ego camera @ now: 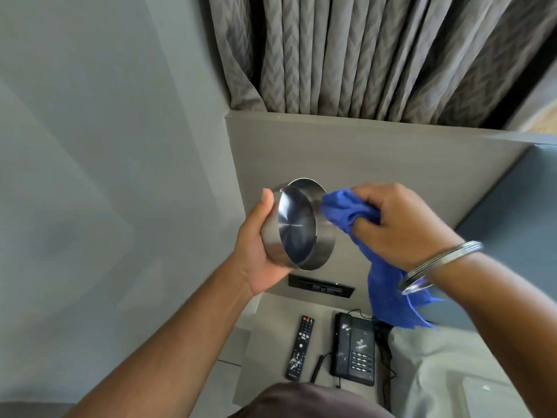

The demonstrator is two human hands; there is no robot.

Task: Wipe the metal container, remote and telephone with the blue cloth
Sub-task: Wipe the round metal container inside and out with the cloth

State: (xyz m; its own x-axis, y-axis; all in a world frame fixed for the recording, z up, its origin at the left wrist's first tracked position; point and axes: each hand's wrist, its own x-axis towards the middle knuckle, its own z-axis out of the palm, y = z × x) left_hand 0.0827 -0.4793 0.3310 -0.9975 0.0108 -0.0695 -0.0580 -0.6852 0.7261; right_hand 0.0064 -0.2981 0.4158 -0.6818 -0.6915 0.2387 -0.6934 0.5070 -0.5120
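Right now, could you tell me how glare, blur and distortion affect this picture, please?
Head view: glare streaks the container interior; wide-angle bends the wall and curtain lines; the bangle smears with motion blur; remote and telephone look soft yet legible, white specks showing.

A plain grey wall (99, 146) fills the left side. Grey curtains (361, 55) with a chevron weave hang in folds behind a grey wood-grain panel (346, 152). A black slot-shaped plate (321, 287) is set low in this panel, just above a pale worktop (271, 342). A blue-grey padded headboard (518, 206) stands at the right.
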